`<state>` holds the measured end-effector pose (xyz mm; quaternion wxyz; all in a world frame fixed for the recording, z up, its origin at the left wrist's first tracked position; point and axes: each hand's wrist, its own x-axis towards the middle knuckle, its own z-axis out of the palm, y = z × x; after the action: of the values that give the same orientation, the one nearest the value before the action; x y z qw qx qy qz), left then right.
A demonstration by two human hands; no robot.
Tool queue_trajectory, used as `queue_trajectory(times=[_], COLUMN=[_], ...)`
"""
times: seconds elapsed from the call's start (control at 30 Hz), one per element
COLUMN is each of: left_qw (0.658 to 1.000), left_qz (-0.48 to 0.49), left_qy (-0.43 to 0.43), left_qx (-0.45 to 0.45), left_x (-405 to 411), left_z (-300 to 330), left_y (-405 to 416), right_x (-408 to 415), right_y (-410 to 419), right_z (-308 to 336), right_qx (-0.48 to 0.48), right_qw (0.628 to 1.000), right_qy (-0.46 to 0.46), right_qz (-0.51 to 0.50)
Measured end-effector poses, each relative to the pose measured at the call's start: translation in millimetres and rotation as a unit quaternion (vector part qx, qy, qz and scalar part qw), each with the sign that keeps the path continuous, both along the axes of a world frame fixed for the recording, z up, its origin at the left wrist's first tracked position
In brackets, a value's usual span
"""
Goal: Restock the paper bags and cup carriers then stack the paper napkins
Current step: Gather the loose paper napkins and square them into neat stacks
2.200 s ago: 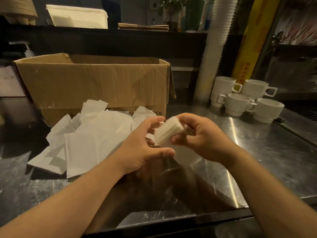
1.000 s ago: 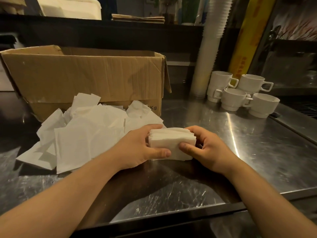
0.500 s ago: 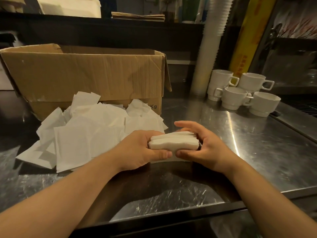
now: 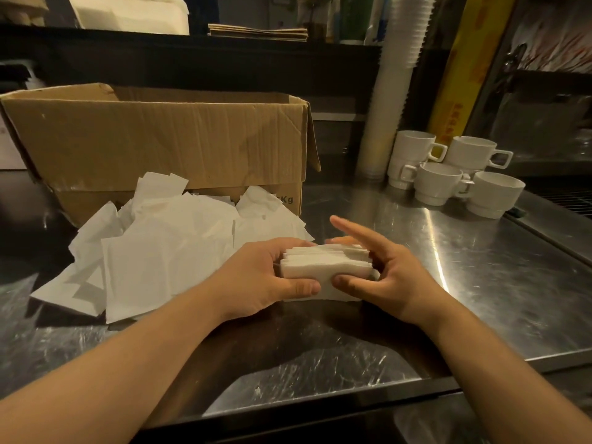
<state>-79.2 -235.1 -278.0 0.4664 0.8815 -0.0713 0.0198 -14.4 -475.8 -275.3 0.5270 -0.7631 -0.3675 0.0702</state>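
Before the box (image 4: pixel 153 145), the left hand (image 4: pixel 256 277) grips the napkin stack (image 4: pixel 326 267); the right hand (image 4: pixel 384 267) splays beside it; squaring seems underway; next, tap edges flush.

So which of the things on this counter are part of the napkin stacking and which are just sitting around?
Part of the job:
- napkin stack, gripped by left hand, right hand against it with fingers extended
- loose napkins

Just lying about:
- cardboard box
- white mugs
- disposable cup column

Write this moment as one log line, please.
step: squaring napkin stack | left hand: grips stack | right hand: fingers straight, touching stack | loose napkins: unstacked
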Motion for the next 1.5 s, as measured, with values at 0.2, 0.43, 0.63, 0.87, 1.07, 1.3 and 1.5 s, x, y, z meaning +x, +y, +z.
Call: queue_trajectory(times=[0.2,0.43,0.63,0.87,1.07,1.3,1.5], left_qw=[1.000,1.000,1.000,1.000,1.000,1.000,1.000], left_qz=[0.007,0.014,0.013,0.013,0.002,0.007,0.004], left_qy=[-0.006,-0.020,-0.022,-0.011,-0.006,0.003,0.002], left_qx=[-0.002,0.002,0.011,0.007,-0.002,-0.002,-0.004], left_x=[0,-1,-1,-2,-2,-1,-1], left_z=[0,-1,1,1,0,1,1], left_y=[-2,1,0,-1,1,-1,-1], right_x=[0,5,5,3,3,5,5], right_y=[0,-1,-1,5,8,12,11], right_z=[-1,-5,-6,1,9,8,8], right_qx=[-0.045,-0.042,0.003,0.029,0.063,0.046,0.062], right_qw=[0.996,0.996,0.998,0.995,0.988,0.984,0.982], right_qy=[-0.064,-0.059,-0.040,0.009,0.089,0.058,0.068], right_qz=[-0.043,-0.051,-0.050,-0.100,-0.110,-0.159,-0.165])
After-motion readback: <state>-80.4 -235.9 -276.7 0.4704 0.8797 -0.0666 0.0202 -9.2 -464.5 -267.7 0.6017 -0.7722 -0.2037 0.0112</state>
